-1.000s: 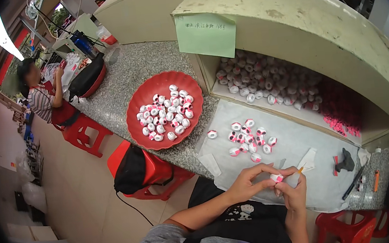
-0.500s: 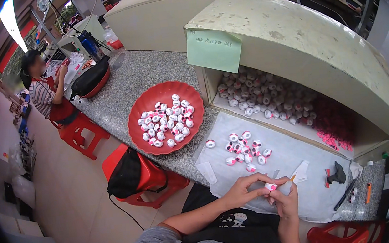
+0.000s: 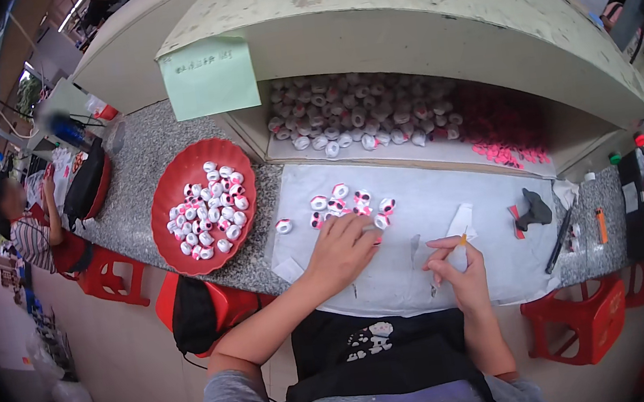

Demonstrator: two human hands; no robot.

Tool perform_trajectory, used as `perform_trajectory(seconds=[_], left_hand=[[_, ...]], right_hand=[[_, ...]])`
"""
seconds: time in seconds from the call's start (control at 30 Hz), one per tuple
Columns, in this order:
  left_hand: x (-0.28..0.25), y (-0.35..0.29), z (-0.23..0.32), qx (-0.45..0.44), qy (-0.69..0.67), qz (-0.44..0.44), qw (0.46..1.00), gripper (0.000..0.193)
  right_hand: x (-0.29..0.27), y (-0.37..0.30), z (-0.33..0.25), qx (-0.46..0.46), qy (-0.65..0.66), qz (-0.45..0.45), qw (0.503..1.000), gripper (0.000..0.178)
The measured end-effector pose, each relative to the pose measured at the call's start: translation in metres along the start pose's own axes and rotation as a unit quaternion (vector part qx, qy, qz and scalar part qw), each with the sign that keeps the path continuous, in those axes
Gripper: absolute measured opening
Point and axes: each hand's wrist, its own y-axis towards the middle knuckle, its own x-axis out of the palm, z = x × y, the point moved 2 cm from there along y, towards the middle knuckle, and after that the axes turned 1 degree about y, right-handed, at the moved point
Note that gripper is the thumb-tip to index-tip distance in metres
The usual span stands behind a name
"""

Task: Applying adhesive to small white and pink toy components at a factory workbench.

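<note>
My left hand (image 3: pixel 341 253) reaches over a loose group of small white-and-pink balls (image 3: pixel 339 191) with black markings, lying on a white sheet (image 3: pixel 400 192). Its fingers are stretched and slightly apart, with the fingertips among the nearest balls; whether they press on one is hidden. My right hand (image 3: pixel 464 274) is closed around a small translucent squeeze bottle (image 3: pixel 459 257) with a thin yellowish tip, held over the sheet to the right of the balls. A single ball (image 3: pixel 283 226) lies apart at the group's left.
A red scalloped bowl (image 3: pixel 164 189) of similar balls stands left. Behind the sheet, a pale shelf box (image 3: pixel 414 35) holds many balls and pink pieces (image 3: pixel 503 152). Right lie a dark grey lump (image 3: pixel 533 209), black pen (image 3: pixel 559 241) and orange stick (image 3: pixel 601 225). A person (image 3: pixel 27 227) sits far left.
My hands were together on one white-and-pink ball; they have parted. The left moved left to the group, the right keeps the bottle. The held ball has left my hands. My view turned right.
</note>
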Motion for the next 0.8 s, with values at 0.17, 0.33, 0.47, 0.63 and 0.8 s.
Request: perform_trajectory(seconds=[0.17,0.33,0.47,0.63,0.8], left_hand=[[-0.020,0.052,0.002,0.021,-0.050,0.013,0.998,0.030],[-0.007,0.123,-0.031,0.029,0.019,0.028,0.999,0.029],[0.049,0.178,-0.046,-0.016,-0.009,0.022,1.000,0.028],[0.063,0.190,-0.048,0.054,0.003,0.113,0.992,0.035],[0.072,0.184,-0.053,0.033,0.120,0.112,0.986,0.037]], right_hand=[[-0.011,0.003,0.003,-0.018,0.013,0.029,0.999,0.021],[0.001,0.008,0.005,-0.048,0.011,-0.007,0.999,0.020],[-0.006,-0.006,0.015,-0.055,-0.018,0.070,0.996,0.017],[-0.008,-0.010,0.019,-0.046,0.001,0.055,0.997,0.019],[-0.005,-0.007,0.016,-0.034,-0.010,0.059,0.998,0.020]])
